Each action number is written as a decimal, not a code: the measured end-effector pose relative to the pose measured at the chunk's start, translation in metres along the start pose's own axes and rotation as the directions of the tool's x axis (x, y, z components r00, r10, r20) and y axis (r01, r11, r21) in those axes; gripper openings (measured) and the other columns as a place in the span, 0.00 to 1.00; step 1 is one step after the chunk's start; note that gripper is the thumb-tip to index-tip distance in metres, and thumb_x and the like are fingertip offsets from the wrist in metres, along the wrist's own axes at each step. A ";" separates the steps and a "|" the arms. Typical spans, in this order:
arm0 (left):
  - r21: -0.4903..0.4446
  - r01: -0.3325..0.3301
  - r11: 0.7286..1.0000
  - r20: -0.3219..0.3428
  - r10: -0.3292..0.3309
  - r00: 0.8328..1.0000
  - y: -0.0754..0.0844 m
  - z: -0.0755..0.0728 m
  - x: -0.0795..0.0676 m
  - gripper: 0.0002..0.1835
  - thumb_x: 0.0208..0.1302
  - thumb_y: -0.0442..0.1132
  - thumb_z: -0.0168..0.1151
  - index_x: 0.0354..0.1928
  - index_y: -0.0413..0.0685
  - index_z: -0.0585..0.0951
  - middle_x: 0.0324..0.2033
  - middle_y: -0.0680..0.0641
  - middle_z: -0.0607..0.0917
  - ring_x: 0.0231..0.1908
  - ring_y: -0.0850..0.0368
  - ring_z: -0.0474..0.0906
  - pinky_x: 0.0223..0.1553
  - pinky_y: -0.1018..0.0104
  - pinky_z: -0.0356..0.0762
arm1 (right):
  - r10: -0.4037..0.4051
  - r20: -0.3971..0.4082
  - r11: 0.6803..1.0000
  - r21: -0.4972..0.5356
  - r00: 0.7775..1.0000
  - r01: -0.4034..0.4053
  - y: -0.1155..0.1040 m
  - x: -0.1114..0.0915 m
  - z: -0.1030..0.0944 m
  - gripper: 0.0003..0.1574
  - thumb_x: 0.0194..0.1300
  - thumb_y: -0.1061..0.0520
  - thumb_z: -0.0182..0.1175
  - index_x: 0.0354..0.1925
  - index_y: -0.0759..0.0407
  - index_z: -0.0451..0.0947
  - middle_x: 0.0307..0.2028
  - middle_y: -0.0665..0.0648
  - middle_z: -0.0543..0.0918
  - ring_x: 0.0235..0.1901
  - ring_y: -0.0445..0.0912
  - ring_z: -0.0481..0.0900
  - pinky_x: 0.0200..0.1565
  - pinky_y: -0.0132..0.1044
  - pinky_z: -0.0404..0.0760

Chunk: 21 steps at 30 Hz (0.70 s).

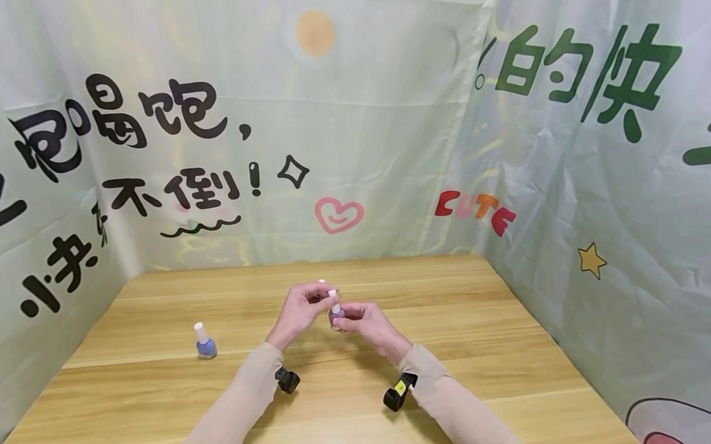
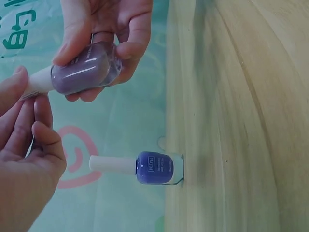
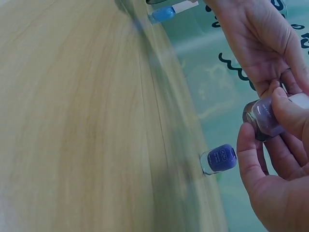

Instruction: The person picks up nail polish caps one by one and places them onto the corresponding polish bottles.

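Note:
A mauve nail polish bottle (image 1: 336,313) with a white cap (image 2: 37,82) is held up above the table's middle. My left hand (image 1: 302,309) pinches the cap between thumb and fingers. The bottle's glass body is gripped by my right hand (image 1: 368,322), thumb on one side and fingers on the other. Beyond the hands a violet-blue nail polish bottle (image 2: 155,167) stands upright on the table; in the head view the left hand hides most of it. The cap of the mauve bottle still sits on its neck.
A light blue nail polish bottle (image 1: 206,348) with a white cap stands to the left on the wooden table (image 1: 455,323). Printed cloth walls (image 1: 387,128) enclose the table at the back and both sides. Each wrist carries a black camera (image 1: 287,380).

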State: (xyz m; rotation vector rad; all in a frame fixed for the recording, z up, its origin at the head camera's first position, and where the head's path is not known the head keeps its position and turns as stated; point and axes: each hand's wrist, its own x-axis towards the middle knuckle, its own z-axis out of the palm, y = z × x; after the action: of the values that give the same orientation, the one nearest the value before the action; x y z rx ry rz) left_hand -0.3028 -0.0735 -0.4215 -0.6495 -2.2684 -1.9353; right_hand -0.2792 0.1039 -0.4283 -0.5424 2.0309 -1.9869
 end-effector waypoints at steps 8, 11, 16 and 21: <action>0.023 -0.019 1.000 0.047 0.018 0.999 -0.010 -0.002 0.002 0.13 0.56 0.49 0.64 0.43 0.56 0.83 0.35 0.44 0.84 0.32 0.42 0.74 0.32 0.58 0.73 | -0.008 0.022 1.000 -0.006 1.000 0.008 -0.001 0.001 -0.001 0.20 0.59 0.67 0.58 0.50 0.75 0.71 0.44 0.69 0.79 0.39 0.48 0.80 0.47 0.47 0.74; 0.030 -0.012 0.999 0.008 0.012 1.000 -0.007 0.000 0.001 0.13 0.53 0.49 0.66 0.41 0.56 0.83 0.34 0.47 0.84 0.33 0.42 0.75 0.32 0.60 0.73 | -0.009 0.015 1.000 0.006 1.000 0.009 0.000 0.002 -0.001 0.21 0.59 0.67 0.58 0.51 0.75 0.71 0.44 0.68 0.79 0.39 0.47 0.80 0.47 0.49 0.74; 0.045 0.006 0.999 -0.078 -0.002 0.997 0.002 0.004 -0.002 0.12 0.48 0.45 0.71 0.36 0.51 0.84 0.30 0.51 0.83 0.30 0.45 0.75 0.28 0.65 0.73 | -0.008 -0.019 1.000 0.029 1.000 0.009 0.013 0.009 -0.005 0.21 0.56 0.64 0.62 0.49 0.71 0.75 0.41 0.63 0.82 0.37 0.46 0.81 0.45 0.45 0.76; 0.035 -0.012 0.999 -0.099 0.016 0.995 -0.012 0.005 0.003 0.13 0.44 0.50 0.72 0.31 0.54 0.85 0.26 0.50 0.83 0.26 0.50 0.76 0.26 0.65 0.73 | -0.031 -0.024 0.999 0.032 0.999 0.032 0.025 0.013 -0.008 0.22 0.54 0.62 0.64 0.48 0.68 0.76 0.40 0.60 0.83 0.37 0.47 0.81 0.42 0.41 0.77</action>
State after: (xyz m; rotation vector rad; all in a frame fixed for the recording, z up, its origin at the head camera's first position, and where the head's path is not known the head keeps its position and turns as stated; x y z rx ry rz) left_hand -0.3089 -0.0690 -0.4324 -0.5509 -2.2262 -1.8738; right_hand -0.2965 0.1055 -0.4516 -0.5498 2.0120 -2.0498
